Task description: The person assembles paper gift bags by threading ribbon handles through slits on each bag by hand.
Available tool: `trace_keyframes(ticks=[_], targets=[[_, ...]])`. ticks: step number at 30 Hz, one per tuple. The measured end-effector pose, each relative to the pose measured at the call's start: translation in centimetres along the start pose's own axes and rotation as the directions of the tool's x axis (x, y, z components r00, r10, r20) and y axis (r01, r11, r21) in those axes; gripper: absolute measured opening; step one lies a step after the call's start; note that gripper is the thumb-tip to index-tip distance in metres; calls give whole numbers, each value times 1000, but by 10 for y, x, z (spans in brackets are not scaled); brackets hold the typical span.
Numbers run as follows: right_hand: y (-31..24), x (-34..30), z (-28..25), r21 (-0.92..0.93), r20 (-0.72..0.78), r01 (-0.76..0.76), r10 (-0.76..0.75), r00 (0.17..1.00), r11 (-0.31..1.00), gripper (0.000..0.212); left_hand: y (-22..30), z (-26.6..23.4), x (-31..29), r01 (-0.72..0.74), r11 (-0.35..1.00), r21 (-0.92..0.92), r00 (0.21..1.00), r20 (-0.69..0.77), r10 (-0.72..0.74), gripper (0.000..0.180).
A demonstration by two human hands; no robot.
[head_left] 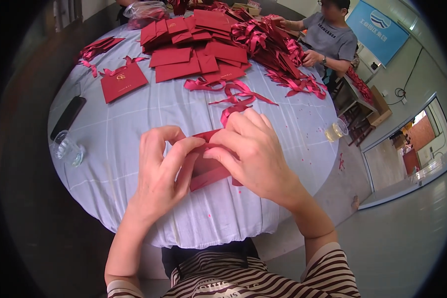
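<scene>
A small dark-red paper gift bag (207, 175) lies at the near part of the round table, under both my hands. My left hand (160, 169) has thumb and index finger pinched at the bag's upper edge. From the other side my right hand (257, 155) grips that same edge, its fingers curled and the thumb pressed in, close to the left fingertips. What sits between the fingertips is hidden. Just beyond my right hand, a loose red ribbon (227, 114) curls on the cloth, and more ribbon strips (243, 90) lie behind it.
A heap of flat red bags (174, 64) covers the table's far middle. One bag with a ribbon bow (125, 83) lies left. A phone (68, 117) and clear cup (64, 145) stand at the left edge, another cup (336, 130) at the right. A co-worker (328, 37) handles ribboned bags (270, 44).
</scene>
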State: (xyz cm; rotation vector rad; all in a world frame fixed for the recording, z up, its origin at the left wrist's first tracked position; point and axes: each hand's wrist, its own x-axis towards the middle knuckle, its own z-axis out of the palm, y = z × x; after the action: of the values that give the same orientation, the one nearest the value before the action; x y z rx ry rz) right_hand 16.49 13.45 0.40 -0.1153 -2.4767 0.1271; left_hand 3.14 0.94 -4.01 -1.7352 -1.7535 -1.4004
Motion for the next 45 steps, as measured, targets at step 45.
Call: trace_keyframes(ticks=[45], targets=[[27, 28, -27, 413, 623, -573, 240, 745, 708, 17, 28, 6, 6, 156, 974, -165, 978, 165, -129, 11]])
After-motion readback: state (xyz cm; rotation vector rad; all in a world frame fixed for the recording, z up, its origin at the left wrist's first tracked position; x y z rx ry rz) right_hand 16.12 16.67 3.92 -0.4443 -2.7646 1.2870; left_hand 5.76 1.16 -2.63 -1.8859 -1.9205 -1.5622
